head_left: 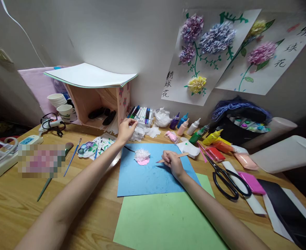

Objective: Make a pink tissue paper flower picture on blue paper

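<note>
My right hand [173, 163] is closed around a slim wooden pencil [183, 155], its pointed tip just above the blue sheet [132, 182]. Left of that tip, a fluffy white paper flower [142, 155] with a pink patch [143, 162] under its lower edge sits on the sheet. A thin dark line runs from the flower to the upper left. My left hand [128, 131] reaches past the sheet to the white tissue pieces [139, 133], beside the row of markers [142, 114]. Its fingers are bent together, and whatever they pinch is hidden.
A green sheet [165, 218] lies partly under the blue one. Black-handled scissors [227, 178], clay packets [215, 153] and paint bottles [193, 126] stand or lie right. Left are a paint palette [87, 149], brushes [73, 156] and a pink box [97, 104]. Flower pictures [207, 66] hang behind.
</note>
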Tool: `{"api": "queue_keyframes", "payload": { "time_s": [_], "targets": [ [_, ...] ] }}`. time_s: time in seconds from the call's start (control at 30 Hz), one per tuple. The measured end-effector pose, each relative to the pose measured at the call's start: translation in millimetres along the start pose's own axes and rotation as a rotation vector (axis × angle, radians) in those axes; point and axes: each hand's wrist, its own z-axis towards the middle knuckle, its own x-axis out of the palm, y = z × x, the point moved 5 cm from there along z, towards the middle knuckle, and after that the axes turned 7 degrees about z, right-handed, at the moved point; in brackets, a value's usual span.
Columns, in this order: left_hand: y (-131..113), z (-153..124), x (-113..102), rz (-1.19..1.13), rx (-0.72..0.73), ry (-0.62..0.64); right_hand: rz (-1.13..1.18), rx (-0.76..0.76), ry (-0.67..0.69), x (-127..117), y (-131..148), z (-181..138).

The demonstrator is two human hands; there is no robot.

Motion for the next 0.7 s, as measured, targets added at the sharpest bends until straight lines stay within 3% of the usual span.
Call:
{"api": "queue_keyframes", "payload": {
  "time_s": [0.1, 0.23, 0.3, 0.33, 0.4, 0.53, 0.7],
  "targets": [
    [-13.4, -10.9, -6.6, -0.237, -0.032, 0.079, 0.028, 0.006, -0.004, -0.9, 1.6, 0.2],
    [-38.2, -58.0, -1.0, -0.483, -0.097, 0.457, 0.058, -0.002, -0.002, -2.4, 3.4, 1.0],
    [-44.9, -86.2, 7.7, -0.504, -0.134, 0.636, 0.082, -0.001, -0.01, -4.0, 3.0, 2.0],
    [-45.4, -97.3, 11.4, -0.464, -0.138, 0.663, 0.095, 0.0, -0.015, -5.0, 2.4, 2.5],
    [-44.5, -112.0, 17.3, -0.313, -0.079, 0.619, 0.116, -0.008, -0.025, -6.8, 1.8, 3.1],
    [-44.0, -122.0, 23.3, -0.008, 0.117, 0.41, 0.084, -0.039, -0.017, -6.1, 3.0, 0.5],
    [-42.5, -123.9, 27.8, 0.184, 0.205, 0.319, -0.207, -0.111, 0.066, 7.3, 11.0, -9.0]
  ]
}}
